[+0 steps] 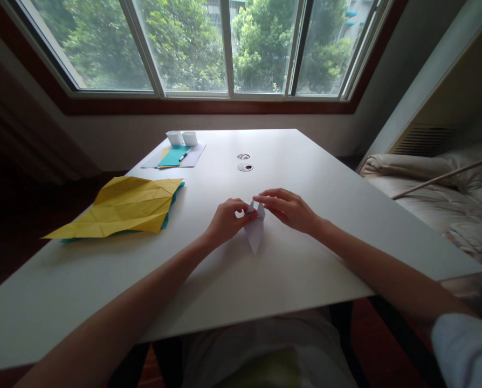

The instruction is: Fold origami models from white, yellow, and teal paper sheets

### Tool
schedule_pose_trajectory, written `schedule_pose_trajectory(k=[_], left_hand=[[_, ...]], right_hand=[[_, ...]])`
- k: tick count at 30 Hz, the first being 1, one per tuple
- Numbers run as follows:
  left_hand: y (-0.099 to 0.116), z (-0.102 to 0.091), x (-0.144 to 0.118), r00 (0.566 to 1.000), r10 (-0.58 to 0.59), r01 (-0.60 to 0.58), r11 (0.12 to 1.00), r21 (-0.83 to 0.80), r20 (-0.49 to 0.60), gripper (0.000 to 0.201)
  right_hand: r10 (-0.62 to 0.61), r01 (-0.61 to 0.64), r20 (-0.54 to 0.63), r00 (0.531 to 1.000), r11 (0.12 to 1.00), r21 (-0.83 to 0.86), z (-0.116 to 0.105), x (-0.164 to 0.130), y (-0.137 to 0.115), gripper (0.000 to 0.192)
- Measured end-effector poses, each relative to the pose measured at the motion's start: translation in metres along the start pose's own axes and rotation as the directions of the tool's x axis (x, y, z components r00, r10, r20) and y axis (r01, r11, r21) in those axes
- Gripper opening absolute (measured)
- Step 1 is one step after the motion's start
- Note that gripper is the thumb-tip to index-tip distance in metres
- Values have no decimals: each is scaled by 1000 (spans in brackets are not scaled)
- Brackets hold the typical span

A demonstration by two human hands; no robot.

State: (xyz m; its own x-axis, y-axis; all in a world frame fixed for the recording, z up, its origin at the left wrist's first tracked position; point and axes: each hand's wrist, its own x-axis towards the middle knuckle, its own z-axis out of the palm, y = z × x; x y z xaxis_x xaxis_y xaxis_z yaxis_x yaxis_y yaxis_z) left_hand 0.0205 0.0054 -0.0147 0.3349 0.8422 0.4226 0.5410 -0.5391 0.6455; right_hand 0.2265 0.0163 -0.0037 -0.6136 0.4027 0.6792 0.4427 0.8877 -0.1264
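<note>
Left hand (pixel 226 218) and right hand (pixel 286 207) both pinch the far end of a folded white paper (pixel 254 233) mid-table (pixel 305 269), its point toward the near edge. Left: creased yellow sheet (pixel 123 207) over a teal one. Far left: two white cups (pixel 181 138), a pen (pixel 183 156) on papers. Two cable holes (pixel 245 162) beyond the hands. Fingers hide the paper's top folds. Sofa (pixel 427 188) cut off at right.
</note>
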Motion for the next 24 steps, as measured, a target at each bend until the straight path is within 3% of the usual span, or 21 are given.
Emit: schedule_pose_trajectory(k=[8,17,24], left_hand=[[-2,1,1,1000,16,-15,999,-36,10,12],[10,6,-1,996,29,-36,996,-77,-89,13],[10,8,-2,995,16,-23,996,-80,-95,14]], right_hand=[[-36,36,0,999,998,-56,0,1,-1,29],[-62,58,-57,996,996,-71,1,1,-3,17],[-48,41,-80,996,996,-84,0,-1,0,12]])
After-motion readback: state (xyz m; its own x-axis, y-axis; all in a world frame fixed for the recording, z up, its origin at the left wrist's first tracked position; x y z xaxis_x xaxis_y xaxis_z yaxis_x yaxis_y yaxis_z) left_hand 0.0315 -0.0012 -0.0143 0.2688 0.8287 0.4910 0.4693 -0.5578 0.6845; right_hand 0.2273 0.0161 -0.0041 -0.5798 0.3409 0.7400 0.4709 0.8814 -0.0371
